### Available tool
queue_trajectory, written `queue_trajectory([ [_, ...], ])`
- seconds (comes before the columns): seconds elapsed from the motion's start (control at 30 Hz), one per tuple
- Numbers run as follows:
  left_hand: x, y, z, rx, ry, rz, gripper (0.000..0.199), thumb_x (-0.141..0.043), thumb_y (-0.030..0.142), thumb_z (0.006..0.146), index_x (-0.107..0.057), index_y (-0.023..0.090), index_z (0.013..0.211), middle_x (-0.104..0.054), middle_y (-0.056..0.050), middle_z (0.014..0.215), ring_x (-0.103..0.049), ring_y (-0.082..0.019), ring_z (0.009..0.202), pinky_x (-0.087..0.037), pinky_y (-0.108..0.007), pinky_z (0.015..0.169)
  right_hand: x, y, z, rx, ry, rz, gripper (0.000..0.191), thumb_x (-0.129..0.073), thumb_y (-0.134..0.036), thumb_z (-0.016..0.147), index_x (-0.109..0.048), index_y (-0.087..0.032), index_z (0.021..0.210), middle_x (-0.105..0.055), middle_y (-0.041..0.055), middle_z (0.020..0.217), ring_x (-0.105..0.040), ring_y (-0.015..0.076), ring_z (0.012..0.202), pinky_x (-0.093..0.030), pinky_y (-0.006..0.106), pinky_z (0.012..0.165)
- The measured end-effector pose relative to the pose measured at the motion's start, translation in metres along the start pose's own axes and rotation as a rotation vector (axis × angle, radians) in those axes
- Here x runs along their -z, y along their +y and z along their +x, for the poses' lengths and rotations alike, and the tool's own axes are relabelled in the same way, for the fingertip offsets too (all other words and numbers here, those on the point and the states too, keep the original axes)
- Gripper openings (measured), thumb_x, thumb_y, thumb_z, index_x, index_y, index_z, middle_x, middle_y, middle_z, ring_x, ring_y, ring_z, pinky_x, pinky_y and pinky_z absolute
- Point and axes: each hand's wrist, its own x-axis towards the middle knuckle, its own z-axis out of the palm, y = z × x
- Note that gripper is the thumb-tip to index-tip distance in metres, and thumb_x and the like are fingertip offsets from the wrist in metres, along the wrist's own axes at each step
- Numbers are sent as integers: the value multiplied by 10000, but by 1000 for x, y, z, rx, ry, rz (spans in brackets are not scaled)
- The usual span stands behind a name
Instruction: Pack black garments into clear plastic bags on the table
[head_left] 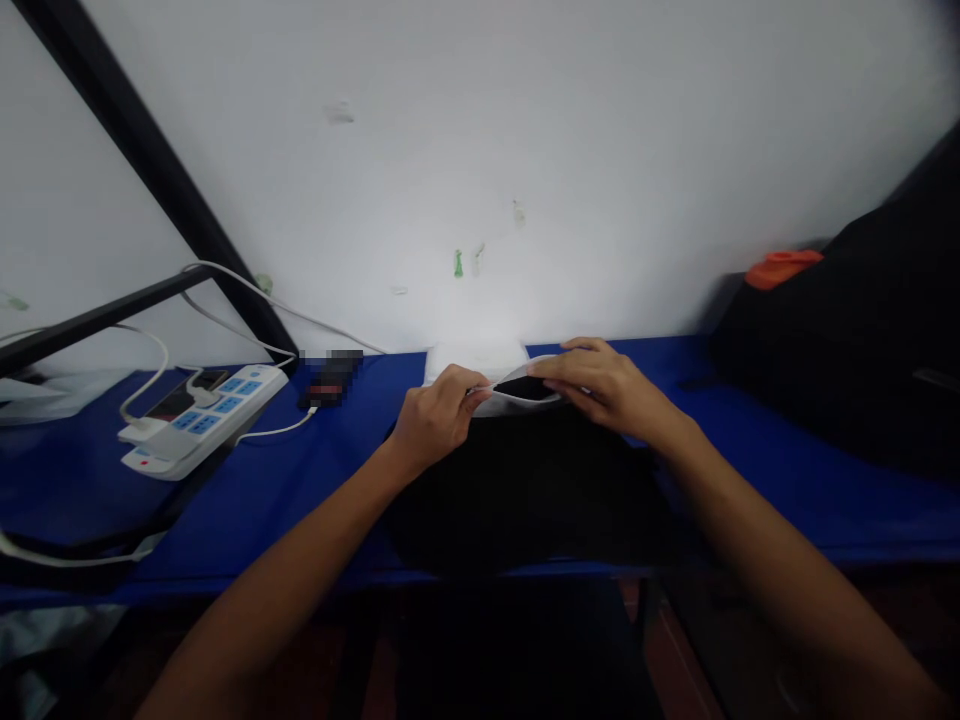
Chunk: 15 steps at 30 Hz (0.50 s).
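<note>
Between my hands is a thin white bag-like piece (525,400), its edges parted around something dark; I cannot tell whether that is a black item or a shadowed inside. My left hand (439,415) pinches its left corner between thumb and fingers. On the right edge, my right hand (600,385) has its fingers bent over the rim, the thumb underneath. Just behind lies a flat white stack or packet (476,355) against the wall. A black cloth-like item (525,490) spreads on the blue table (352,480) below both hands.
To the left, a white power strip (225,415) with plugs and cables sits by a black metal frame (150,130). A dark device (330,380) is on a white cable. At right stands a large black bulky item (847,330) with an orange piece (784,268) beside it.
</note>
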Motion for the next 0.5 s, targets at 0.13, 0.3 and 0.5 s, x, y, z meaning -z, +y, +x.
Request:
queue_trajectory([
  [0.13, -2, 4, -2, -86, -48, 36, 82, -516, 229, 1007, -532, 178, 1069, -714, -18, 903, -692, -105, 727, -489, -187, 562, -5, -3, 2, -61, -191, -97, 491, -660, -400, 896, -554, -227, 1343, -673, 101, 1282, -615, 283, 1172, -400, 520, 1052],
  [0.3, -6, 10, -7, -33, -117, -98, 114, -477, 221, 1023, -517, 178, 1120, -732, -43, 967, -710, -104, 728, -521, -178, 560, -14, -6, 4, -72, -290, -262, 358, -693, -207, 821, -651, -186, 1175, -729, 123, 1078, -666, 291, 999, -464, 501, 956],
  [0.5, -2, 4, -2, 110, 10, -278, 134, -613, 268, 949, -535, 195, 1030, -692, -54, 981, -697, -139, 866, -572, -236, 717, -11, -1, 1, 129, 57, -229, 408, -537, -184, 889, -543, -197, 1297, -713, 93, 1049, -662, 236, 929, -453, 499, 985],
])
